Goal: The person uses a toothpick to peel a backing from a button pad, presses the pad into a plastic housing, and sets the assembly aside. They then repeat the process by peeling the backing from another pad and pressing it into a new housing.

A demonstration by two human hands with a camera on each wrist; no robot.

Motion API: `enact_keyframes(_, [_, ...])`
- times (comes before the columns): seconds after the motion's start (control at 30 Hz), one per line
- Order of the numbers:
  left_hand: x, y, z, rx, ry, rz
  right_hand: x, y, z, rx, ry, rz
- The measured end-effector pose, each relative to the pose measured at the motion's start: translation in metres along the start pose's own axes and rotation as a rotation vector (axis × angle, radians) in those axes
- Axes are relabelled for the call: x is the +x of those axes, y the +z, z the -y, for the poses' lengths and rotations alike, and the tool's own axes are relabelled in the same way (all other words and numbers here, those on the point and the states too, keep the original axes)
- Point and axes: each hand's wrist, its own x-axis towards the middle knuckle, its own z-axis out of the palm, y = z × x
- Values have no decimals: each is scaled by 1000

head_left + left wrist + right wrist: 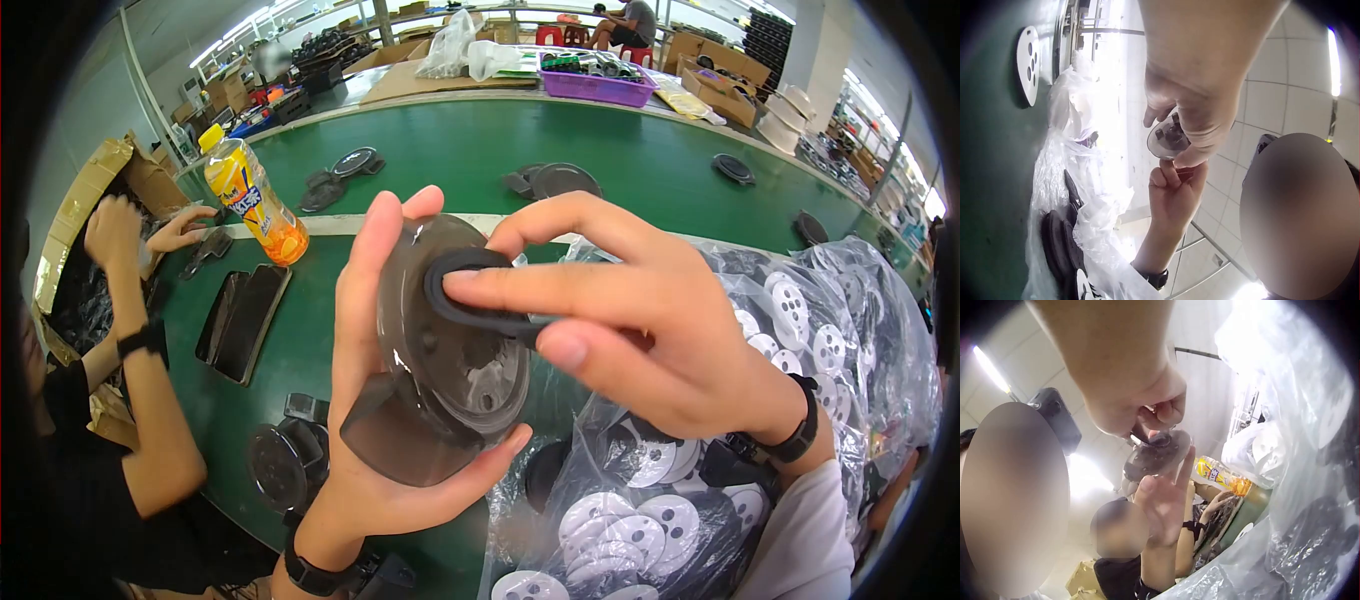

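Leftmost, a neighbour in a black top works at an open cardboard box, and an orange drink bottle stands upright on the green conveyor belt, near two flat dark covers lying side by side. Closer in, my left hand cradles a smoky translucent round disc from behind, fingers spread up along its left edge and thumb hooked under its lower rim, so the face tilts toward me and stays steady, I judge. Against that face my right hand pinches a black rubber ring, forefinger stretched flat along its top and thumb under its right end, pressing it onto the disc's upper half. From the left wrist view the disc sits between both hands, lifted clear of the belt. Right of my wrist a clear plastic bag slumps open, full of white perforated discs, close for reaching. Farther back lie more dark round parts, a purple tray, cartons, and a seated person by red stools under bright workshop lights.
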Motion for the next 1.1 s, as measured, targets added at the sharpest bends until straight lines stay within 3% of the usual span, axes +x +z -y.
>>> enact_keyframes(0.03, [0,0,0,-13,7,6,0,0,0,-153,-97,-20])
enact_keyframes(0.17, [2,-1,4,40,114,29,0,-6,12,-317,-106,21])
enact_keyframes(0.23, [2,-1,4,9,138,27,1,-7,11,-381,-200,2])
enact_keyframes(0.43, [2,-4,4,49,155,52,0,-11,21,-533,-181,54])
enact_keyframes(0.63, [2,2,1,-16,133,10,-3,-1,21,-472,-168,-43])
enact_keyframes(1.1, [-1,7,2,-11,86,-5,-4,3,22,-489,-116,-56])
